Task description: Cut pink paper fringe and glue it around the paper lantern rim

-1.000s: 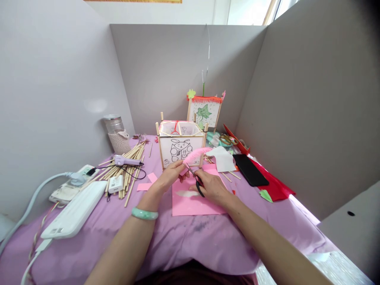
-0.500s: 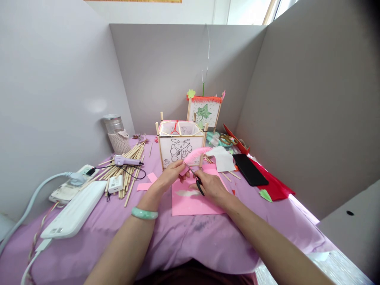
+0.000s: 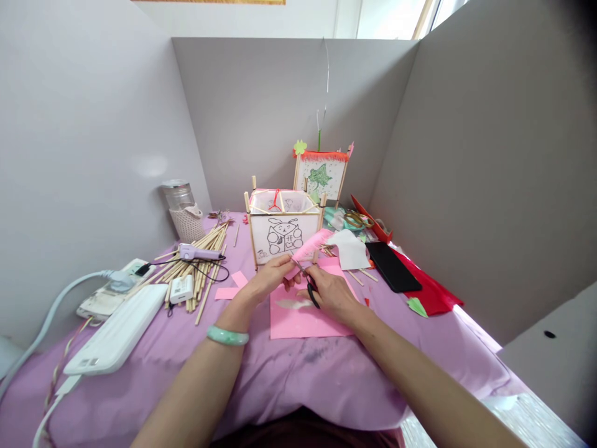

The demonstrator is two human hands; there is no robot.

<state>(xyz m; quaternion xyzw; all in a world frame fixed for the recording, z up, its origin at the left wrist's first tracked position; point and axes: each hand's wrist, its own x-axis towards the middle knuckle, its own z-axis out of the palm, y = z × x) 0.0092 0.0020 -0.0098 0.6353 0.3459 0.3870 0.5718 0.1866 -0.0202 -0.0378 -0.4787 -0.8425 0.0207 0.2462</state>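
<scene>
My left hand (image 3: pixel 278 278) pinches the near end of a pink paper strip (image 3: pixel 311 244), whose edge looks finely fringed. In my right hand (image 3: pixel 330 288) is a pair of black-handled scissors (image 3: pixel 311 292), with the blades at the strip's edge close to my left fingertips. Beneath both hands lies a pink paper sheet (image 3: pixel 298 323) with a pale patch on it. Just behind stands a lantern (image 3: pixel 285 236) of sticks and white panels, with a bear-like drawing on its front. The far end of the strip rises in front of its right side.
On the left are wooden sticks (image 3: pixel 209 249), a lilac glue gun (image 3: pixel 200 252), a power bank (image 3: pixel 116 330) and a jar (image 3: pixel 180 208). To the right lie a white piece (image 3: pixel 351 249), a black phone (image 3: pixel 394 267) and red cloth (image 3: pixel 431 298). A second lantern (image 3: pixel 321 174) stands behind.
The pink strip has straightened and tilts up more steeply, shifting slightly on the scissor blades. Both hands have stayed nearly in place.
</scene>
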